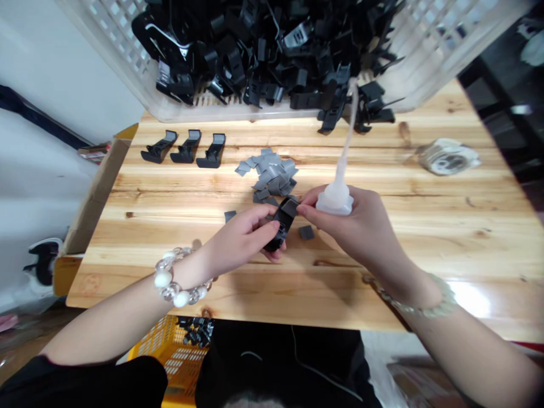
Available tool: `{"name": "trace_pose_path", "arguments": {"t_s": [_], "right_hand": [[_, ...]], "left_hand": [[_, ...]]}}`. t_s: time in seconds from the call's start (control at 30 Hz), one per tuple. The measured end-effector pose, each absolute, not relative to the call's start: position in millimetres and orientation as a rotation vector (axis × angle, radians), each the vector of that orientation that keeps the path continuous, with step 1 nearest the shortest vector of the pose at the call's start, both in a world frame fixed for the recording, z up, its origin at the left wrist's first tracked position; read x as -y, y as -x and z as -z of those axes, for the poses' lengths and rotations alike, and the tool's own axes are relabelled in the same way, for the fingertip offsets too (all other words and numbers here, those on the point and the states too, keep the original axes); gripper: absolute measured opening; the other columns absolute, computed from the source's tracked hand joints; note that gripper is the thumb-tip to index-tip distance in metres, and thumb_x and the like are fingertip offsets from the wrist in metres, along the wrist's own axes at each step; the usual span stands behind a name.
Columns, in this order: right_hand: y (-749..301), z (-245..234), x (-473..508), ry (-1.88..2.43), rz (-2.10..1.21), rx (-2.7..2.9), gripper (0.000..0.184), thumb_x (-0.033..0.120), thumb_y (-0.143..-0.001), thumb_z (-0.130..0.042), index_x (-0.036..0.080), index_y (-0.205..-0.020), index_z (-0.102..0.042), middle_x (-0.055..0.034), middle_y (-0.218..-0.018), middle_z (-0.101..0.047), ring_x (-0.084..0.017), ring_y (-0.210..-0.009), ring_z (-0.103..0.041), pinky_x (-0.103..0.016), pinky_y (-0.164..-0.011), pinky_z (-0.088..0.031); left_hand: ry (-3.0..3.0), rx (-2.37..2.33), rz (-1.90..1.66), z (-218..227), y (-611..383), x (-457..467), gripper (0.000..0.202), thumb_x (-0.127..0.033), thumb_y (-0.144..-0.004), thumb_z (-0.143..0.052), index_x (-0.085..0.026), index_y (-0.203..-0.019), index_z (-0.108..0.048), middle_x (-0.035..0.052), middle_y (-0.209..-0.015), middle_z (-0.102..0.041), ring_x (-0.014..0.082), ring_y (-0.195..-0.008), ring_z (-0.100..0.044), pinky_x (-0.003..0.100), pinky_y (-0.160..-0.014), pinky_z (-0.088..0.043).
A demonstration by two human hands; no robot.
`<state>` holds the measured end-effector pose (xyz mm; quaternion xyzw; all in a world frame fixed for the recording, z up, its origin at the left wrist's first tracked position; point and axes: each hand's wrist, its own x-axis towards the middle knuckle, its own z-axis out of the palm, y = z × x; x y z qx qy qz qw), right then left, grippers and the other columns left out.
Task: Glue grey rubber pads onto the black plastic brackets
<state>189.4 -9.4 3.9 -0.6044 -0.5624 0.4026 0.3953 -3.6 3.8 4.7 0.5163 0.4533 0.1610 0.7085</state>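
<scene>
My left hand (238,235) is closed around a black plastic bracket (279,231) near the middle of the table, thumb on top. A grey pad (290,207) lies at the bracket's upper end. The thumb and fingertip of my right hand (365,224) pinch close against that end. Tucked in the same right hand is a white squeeze bottle (335,199), its long thin nozzle pointing up and away; its body is mostly hidden. Just beyond my hands is a pile of grey pads (272,171). One loose grey pad (306,232) lies between my hands.
Three black brackets with grey tops (186,146) stand in a row at the left. A white plastic basket (272,115) full of black parts spans the far edge. A tape roll (448,157) lies at right. Below the near edge is a yellow crate (170,362).
</scene>
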Motion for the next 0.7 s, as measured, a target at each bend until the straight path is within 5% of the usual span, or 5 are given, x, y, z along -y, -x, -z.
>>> {"name": "trace_pose_path", "arguments": {"t_s": [0.2, 0.7], "right_hand": [[-189.7, -2.7, 10.0, 1.513, -1.032, 1.467, 0.015, 0.033, -0.073, -0.075, 0.019, -0.072, -0.068, -0.0041, -0.079, -0.07, -0.018, -0.069, -0.062, -0.03, -0.059, -0.048], [-189.2, -3.5, 10.8, 1.504, -0.96, 1.56, 0.009, 0.028, -0.075, -0.073, 0.022, -0.077, -0.067, -0.0042, -0.079, -0.071, -0.02, -0.068, -0.063, -0.032, -0.059, -0.049]], "left_hand": [[-1.161, -1.053, -0.328, -8.4, 2.0, -4.6, 0.012, -0.023, -0.095, -0.045, -0.014, -0.097, -0.053, 0.0009, -0.075, -0.066, 0.008, -0.058, -0.066, 0.014, -0.049, -0.048], [-1.179, -1.051, -0.335, -8.7, 2.4, -3.4, 0.014, -0.026, -0.093, -0.048, -0.014, -0.096, -0.054, 0.0015, -0.073, -0.066, 0.0103, -0.058, -0.064, 0.021, -0.054, -0.053]]}}
